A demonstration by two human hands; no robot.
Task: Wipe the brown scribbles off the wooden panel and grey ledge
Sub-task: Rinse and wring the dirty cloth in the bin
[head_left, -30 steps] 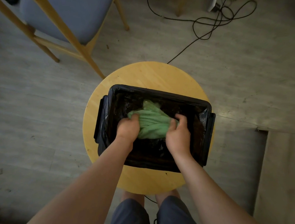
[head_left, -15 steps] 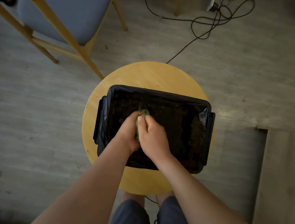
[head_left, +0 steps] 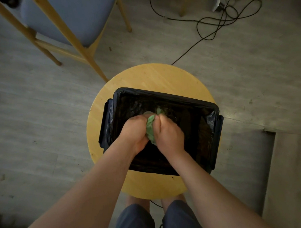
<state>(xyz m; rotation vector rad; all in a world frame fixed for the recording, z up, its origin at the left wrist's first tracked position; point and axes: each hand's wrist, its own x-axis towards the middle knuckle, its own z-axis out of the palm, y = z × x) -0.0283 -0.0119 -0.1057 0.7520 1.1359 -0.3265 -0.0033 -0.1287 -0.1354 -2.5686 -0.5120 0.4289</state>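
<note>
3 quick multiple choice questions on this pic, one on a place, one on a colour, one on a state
1. Where does the black-lined rectangular tub stand?
A. on the round yellow wooden table
B. on a shelf
C. in a sink
2. What colour is the crumpled cloth?
A. red
B. green
C. white
3. How is the cloth held?
A. the left hand and right hand both grip it
B. one hand only
C. it lies loose
Answers: 1 A, yellow top shows beneath the tub; 2 B, green shows between the hands; 3 A, both hands' fingers curl round it.
</note>
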